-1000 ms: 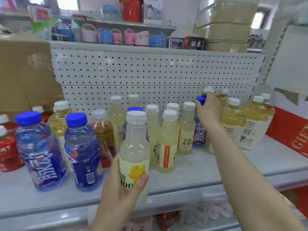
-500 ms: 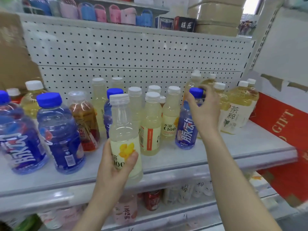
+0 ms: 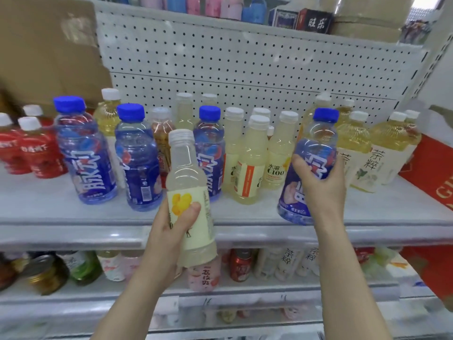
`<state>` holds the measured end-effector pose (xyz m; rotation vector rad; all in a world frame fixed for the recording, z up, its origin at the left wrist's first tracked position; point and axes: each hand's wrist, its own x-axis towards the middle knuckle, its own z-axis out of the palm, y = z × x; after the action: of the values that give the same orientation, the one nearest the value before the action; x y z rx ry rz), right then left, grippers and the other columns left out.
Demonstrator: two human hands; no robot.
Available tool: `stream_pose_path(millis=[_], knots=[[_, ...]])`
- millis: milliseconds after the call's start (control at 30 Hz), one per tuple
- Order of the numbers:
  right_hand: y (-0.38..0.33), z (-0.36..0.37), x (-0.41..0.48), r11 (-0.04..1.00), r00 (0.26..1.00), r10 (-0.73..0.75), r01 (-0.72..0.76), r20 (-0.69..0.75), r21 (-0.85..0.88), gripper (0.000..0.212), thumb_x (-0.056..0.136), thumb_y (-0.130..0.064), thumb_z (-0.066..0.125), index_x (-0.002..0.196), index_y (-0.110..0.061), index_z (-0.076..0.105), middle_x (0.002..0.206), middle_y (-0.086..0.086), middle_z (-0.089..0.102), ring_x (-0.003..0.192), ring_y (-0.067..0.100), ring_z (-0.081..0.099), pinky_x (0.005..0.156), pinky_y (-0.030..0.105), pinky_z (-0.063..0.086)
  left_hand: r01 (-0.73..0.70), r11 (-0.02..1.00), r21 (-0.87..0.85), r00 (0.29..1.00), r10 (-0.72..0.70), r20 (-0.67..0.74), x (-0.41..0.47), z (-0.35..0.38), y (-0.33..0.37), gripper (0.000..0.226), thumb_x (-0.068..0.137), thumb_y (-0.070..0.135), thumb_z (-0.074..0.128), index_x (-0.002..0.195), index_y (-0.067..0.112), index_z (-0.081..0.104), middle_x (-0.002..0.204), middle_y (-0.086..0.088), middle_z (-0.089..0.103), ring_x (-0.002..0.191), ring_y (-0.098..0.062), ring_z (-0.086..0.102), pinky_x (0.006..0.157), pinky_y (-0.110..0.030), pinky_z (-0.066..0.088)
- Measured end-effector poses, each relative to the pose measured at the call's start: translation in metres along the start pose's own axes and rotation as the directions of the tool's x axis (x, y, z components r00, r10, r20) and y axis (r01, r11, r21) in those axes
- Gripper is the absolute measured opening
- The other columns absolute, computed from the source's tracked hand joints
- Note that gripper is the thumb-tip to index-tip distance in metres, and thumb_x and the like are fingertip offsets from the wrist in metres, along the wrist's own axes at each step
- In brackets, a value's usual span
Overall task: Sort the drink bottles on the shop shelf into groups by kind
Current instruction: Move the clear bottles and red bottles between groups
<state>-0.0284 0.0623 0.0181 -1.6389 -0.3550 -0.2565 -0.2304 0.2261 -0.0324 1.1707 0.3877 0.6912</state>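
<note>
While held: lemon bottle (image 3: 188, 192), blue bottle (image 3: 309, 165).

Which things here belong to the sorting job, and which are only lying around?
Belong to the job:
- pale lemon bottle in left hand
- blue bottle in right hand
- three blue bottles on the shelf
- red bottles
- tea bottles

Just lying about:
- cardboard box
- cups on the upper shelf

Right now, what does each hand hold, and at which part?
The left hand holds a pale lemon bottle around its lower labelled body. The right hand holds a blue bottle around its middle.
</note>
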Motion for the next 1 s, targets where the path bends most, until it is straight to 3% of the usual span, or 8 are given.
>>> stream_pose_path(millis=[200, 300, 400, 533, 633, 700, 833, 1000], knots=[[-0.019, 0.020, -0.095, 0.980, 0.972, 0.108, -0.140, 0.211, 0.142, 0.044, 0.079, -0.041, 0.082, 0.116, -0.033, 0.059, 0.102, -0.005, 0.074, 0.093, 0.018, 0.074, 0.081, 0.042, 0.060, -0.003, 1.000, 0.015, 0.998, 0.004, -0.070, -0.037, -0.047, 0.011, 0.055, 0.061, 0.052, 0.075, 0.109, 0.026, 0.066, 0.099, -0.008, 0.075, 0.090, -0.029, 0.072, 0.076, -0.044, 0.060], [-0.022, 0.048, -0.149, 0.961, 0.929, 0.161, -0.225, 0.334, 0.163, 0.047, 0.073, -0.046, 0.083, 0.113, -0.037, 0.060, 0.101, -0.005, 0.075, 0.092, 0.023, 0.075, 0.079, 0.046, 0.061, -0.001, 1.000, 0.021, 0.994, 0.003, -0.106, -0.063, -0.086, 0.017, 0.037, 0.080, 0.052, 0.071, 0.107, 0.028, 0.065, 0.092, -0.001, 0.076, 0.083, -0.020, 0.073, 0.067, -0.034, 0.059], [-0.031, 0.083, -0.202, 0.944, 0.887, 0.183, -0.278, 0.424, 0.176, 0.058, 0.063, -0.054, 0.082, 0.115, -0.037, 0.061, 0.103, -0.005, 0.076, 0.093, 0.021, 0.075, 0.080, 0.046, 0.061, 0.015, 0.999, 0.041, 0.982, -0.007, -0.191, -0.093, -0.138, 0.026, 0.029, 0.082, 0.052, 0.066, 0.105, 0.032, 0.065, 0.087, 0.002, 0.075, 0.079, -0.016, 0.072, 0.068, -0.036, 0.058], [-0.050, 0.139, -0.275, 0.944, 0.837, 0.181, -0.295, 0.516, 0.148, 0.052, 0.068, -0.047, 0.087, 0.110, -0.034, 0.061, 0.101, -0.003, 0.075, 0.090, 0.021, 0.075, 0.081, 0.050, 0.061, 0.034, 0.998, 0.049, 0.962, -0.019, -0.271, -0.140, -0.224, 0.043, 0.040, 0.075, 0.055, 0.061, 0.111, 0.039, 0.065, 0.106, -0.002, 0.074, 0.098, -0.024, 0.070, 0.080, -0.041, 0.056], [-0.066, 0.186, -0.334, 0.931, 0.781, 0.194, -0.337, 0.594, 0.139, 0.063, 0.059, -0.057, 0.088, 0.111, -0.036, 0.061, 0.104, -0.003, 0.075, 0.093, 0.023, 0.075, 0.082, 0.051, 0.061, 0.041, 0.997, 0.071, 0.939, -0.014, -0.344, -0.179, -0.290, 0.063, 0.043, 0.077, 0.057, 0.065, 0.116, 0.041, 0.063, 0.108, 0.001, 0.074, 0.100, -0.018, 0.070, 0.074, -0.033, 0.057], [-0.077, 0.218, -0.372, 0.927, 0.747, 0.193, -0.352, 0.637, 0.133, 0.067, 0.059, -0.056, 0.089, 0.114, -0.033, 0.060, 0.105, -0.002, 0.074, 0.094, 0.024, 0.074, 0.080, 0.048, 0.061, 0.046, 0.995, 0.093, 0.911, -0.004, -0.411, -0.201, -0.332, 0.077, 0.039, 0.077, 0.060, 0.070, 0.113, 0.045, 0.063, 0.111, 0.004, 0.073, 0.103, -0.015, 0.069, 0.082, -0.038, 0.057], [-0.103, 0.278, -0.450, 0.930, 0.662, 0.152, -0.347, 0.734, 0.120, 0.049, 0.076, -0.038, 0.086, 0.116, -0.028, 0.059, 0.104, -0.002, 0.074, 0.091, 0.019, 0.074, 0.073, 0.038, 0.059, 0.058, 0.994, 0.091, 0.835, 0.002, -0.551, -0.242, -0.410, 0.103, 0.046, 0.077, 0.062, 0.071, 0.115, 0.038, 0.063, 0.117, -0.003, 0.072, 0.115, -0.027, 0.065, 0.100, -0.054, 0.049], [-0.138, 0.342, -0.517, 0.936, 0.540, 0.103, -0.337, 0.835, 0.103, 0.042, 0.080, -0.033, 0.082, 0.114, -0.034, 0.057, 0.101, -0.007, 0.073, 0.087, 0.012, 0.074, 0.071, 0.032, 0.058, 0.024, 0.994, 0.105, 0.745, 0.052, -0.665, -0.271, -0.485, 0.130, 0.035, 0.077, 0.054, 0.065, 0.106, 0.035, 0.065, 0.094, 0.005, 0.074, 0.092, -0.017, 0.069, 0.083, -0.040, 0.055]])
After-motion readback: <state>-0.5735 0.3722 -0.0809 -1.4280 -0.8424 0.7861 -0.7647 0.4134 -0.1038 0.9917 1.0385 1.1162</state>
